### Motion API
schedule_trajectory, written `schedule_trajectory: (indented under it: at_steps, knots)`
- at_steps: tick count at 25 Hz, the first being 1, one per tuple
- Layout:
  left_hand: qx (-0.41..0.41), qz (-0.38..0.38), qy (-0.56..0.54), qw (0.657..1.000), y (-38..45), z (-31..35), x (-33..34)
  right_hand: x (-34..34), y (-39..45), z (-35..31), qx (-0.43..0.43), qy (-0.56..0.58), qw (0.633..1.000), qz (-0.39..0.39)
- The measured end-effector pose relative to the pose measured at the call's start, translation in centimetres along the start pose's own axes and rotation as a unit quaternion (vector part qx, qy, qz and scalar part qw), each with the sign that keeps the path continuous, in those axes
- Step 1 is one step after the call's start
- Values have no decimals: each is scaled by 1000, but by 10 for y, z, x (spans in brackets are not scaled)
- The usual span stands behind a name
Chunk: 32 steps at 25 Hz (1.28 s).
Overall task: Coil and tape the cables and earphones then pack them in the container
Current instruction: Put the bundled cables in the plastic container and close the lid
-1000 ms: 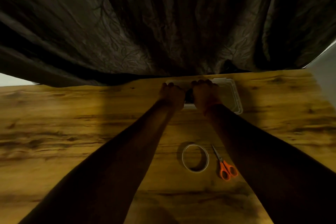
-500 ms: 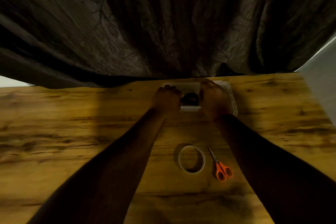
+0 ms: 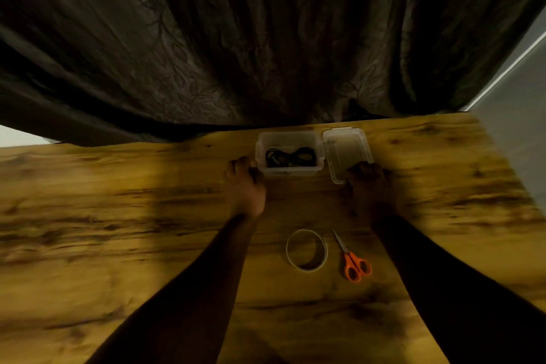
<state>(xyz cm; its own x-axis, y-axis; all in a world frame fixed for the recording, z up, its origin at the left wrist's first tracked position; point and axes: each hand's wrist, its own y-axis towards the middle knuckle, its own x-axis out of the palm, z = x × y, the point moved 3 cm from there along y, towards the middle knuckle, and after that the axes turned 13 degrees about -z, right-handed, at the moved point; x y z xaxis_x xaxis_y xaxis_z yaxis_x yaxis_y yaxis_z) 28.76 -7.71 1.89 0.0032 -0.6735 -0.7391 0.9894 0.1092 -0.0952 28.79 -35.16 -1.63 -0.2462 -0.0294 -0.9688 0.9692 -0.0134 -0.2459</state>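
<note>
A: Where does the container [image 3: 291,170] stand?

B: On the far side of the table [image 3: 118,216], near its back edge and just in front of the dark curtain [image 3: 236,38]. It is clear plastic and open at the top.

A: What lies in it?

B: Black cables [image 3: 291,156], coiled and bunched on the floor of the container. Whether earphones are among them cannot be told; the strands are too small and dark.

A: And the lid [image 3: 345,148]?

B: It lies flat on the table, just right of the container, inner face up. Whether the two touch cannot be told.

A: How do the hands stand?

B: They are well apart, one on each side. The left hand [image 3: 243,186] is at the container's near left corner, fingers bent against the wall; whether it truly grips cannot be told. The right hand [image 3: 369,183] is at the lid's near edge, fingertips over the rim; a grip cannot be confirmed there either, since the hand is in shadow.

A: What else is on the table?

B: A tape roll [image 3: 306,250] lies flat between the forearms, nearer the person. Orange-handled scissors [image 3: 351,257] lie just right of it, blades closed and pointing away from the person. The two are close but apart.
</note>
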Motion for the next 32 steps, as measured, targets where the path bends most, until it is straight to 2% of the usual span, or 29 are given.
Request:
schedule_trajectory:
  at_steps: [4, 7, 10, 12, 15, 17, 20, 25, 28, 32]
  knots:
    - [-43, 3, -10, 999, -5, -11, -1, -1, -7, -4, -14, 7, 1000, -16]
    - [-39, 9, -13, 999, -9, -18, -1, -1, -17, -3, -17, 17, 999, -25]
    - [-32, -29, -10, 999, -12, -22, 0, -6, -25, -3, -26, 9, 999, -28]
    - [-25, -48, -3, 999, -14, -25, 3, -9, -31, -1, -33, 18, 999, 3]
    - [-30, -46, -50, 997, -20, -26, 4, -19, -42, -3, -50, 83, 989, 115]
    - [-25, -39, -74, 996, -23, -24, 5, -32, -44, -2, -20, 116, 978, 175]
    - [-17, -30, -115, 993, -24, -17, 4, -53, -43, -1, 21, 225, 948, 226]
    - [-1, 2, -219, 976, -20, 0, -1, -80, -56, -26, -18, 356, 879, 318]
    - [17, 3, -278, 960, -13, 8, -4, -97, -58, -47, -64, 401, 854, 326]
    - [32, 0, -326, 945, -4, 17, -8, -120, -59, -72, -128, 478, 816, 299]
